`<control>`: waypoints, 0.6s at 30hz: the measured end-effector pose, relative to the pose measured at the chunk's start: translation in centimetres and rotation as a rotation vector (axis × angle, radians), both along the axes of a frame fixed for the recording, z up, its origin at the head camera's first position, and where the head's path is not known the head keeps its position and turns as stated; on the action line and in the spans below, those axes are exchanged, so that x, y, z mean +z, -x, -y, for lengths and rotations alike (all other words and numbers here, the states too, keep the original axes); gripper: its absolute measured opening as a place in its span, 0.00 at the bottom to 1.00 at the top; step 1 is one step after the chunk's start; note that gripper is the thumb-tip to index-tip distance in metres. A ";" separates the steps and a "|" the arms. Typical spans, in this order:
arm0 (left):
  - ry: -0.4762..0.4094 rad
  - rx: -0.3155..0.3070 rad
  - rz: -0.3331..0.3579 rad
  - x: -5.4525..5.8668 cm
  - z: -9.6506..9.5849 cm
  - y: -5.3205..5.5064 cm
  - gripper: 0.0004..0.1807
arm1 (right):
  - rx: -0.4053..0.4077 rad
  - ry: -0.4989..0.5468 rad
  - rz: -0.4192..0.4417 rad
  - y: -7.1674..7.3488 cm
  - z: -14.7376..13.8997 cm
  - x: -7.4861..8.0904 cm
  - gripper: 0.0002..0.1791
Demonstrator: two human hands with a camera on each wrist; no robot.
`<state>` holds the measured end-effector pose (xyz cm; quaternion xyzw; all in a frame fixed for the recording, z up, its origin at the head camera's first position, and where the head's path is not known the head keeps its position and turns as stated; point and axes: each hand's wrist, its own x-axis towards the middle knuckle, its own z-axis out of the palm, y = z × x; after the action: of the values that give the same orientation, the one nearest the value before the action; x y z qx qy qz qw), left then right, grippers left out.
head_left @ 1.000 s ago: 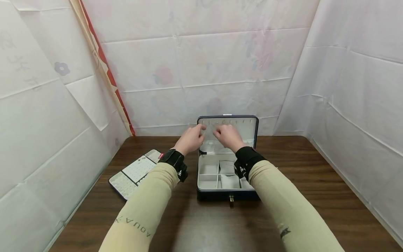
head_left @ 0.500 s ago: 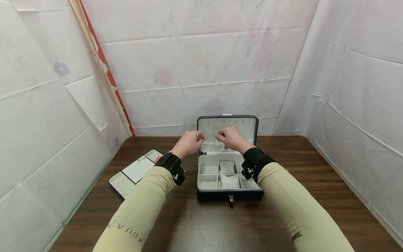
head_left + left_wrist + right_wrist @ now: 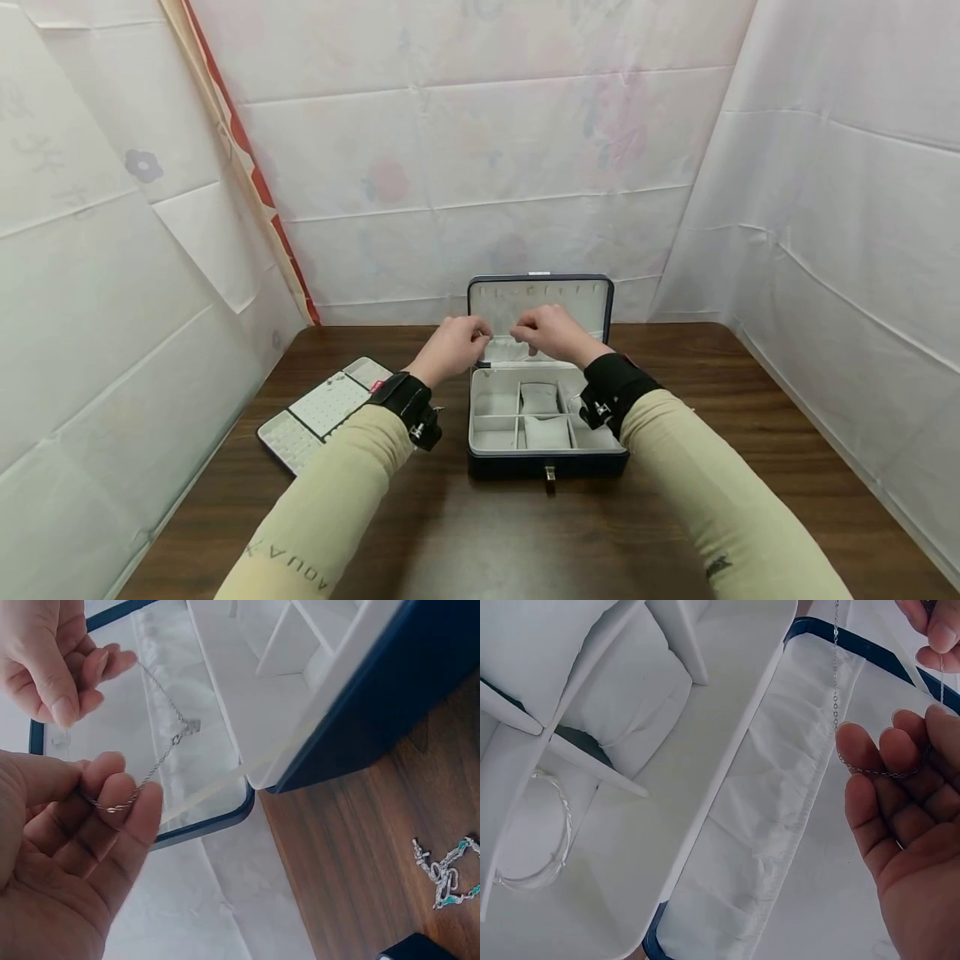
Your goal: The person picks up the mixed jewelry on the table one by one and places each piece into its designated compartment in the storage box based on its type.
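A thin silver chain necklace [image 3: 157,761] with a small pendant hangs in a sag between my two hands. My left hand [image 3: 453,346] pinches one part of it, and the chain crosses its curled fingers. The other part is held in my right hand [image 3: 555,331], with links looping over the fingertips. Both hands are in front of the raised lid [image 3: 585,312] of a dark blue jewelry box [image 3: 517,465], whose row of hooks runs along the lid's top. A gathered fabric pocket [image 3: 742,847] lines the lid's lower part.
White cushions [image 3: 546,433] fill some box compartments; a pale bangle [image 3: 566,832] lies in another. To the left is a sectioned jewelry tray [image 3: 330,404]. A silver bracelet with green stones [image 3: 450,877] rests on the wooden table [image 3: 480,542]. White sheets enclose the back and sides.
Both hands have come down a little from the lid's upper part, and the right hand has moved slightly right. The necklace stays between them.
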<state>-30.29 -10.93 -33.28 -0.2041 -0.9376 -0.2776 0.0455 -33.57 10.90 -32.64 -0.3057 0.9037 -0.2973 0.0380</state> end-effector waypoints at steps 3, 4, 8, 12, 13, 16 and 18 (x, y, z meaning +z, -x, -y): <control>-0.010 -0.010 -0.010 -0.1 0.0 -0.3 0.11 | 0.002 0.009 0.010 -0.2 0.2 0.1 0.16; -0.011 -0.011 -0.017 -0.2 -0.1 -0.3 0.10 | 0.002 0.012 0.012 -0.3 0.4 0.1 0.16; -0.013 -0.022 -0.022 -0.3 -0.2 -0.6 0.09 | -0.001 0.012 0.015 -0.8 0.9 0.3 0.15; -0.029 -0.049 -0.006 -0.5 -0.3 -0.8 0.08 | -0.003 -0.006 0.007 -1.0 1.5 0.5 0.16; -0.036 -0.056 0.000 -0.5 -0.3 -0.9 0.08 | -0.006 -0.009 0.010 -1.1 1.6 0.5 0.16; -0.065 -0.067 0.015 -0.6 -0.3 -1.0 0.08 | -0.014 -0.010 0.015 -1.2 1.9 0.4 0.17; -0.084 -0.069 0.030 -0.8 -0.3 -1.1 0.08 | -0.019 -0.006 0.024 -1.3 1.9 0.3 0.18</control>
<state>-29.16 -10.63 -34.05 -0.2302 -0.9182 -0.3210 0.0304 -32.31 8.96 -32.38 -0.2934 0.9069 -0.2985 0.0472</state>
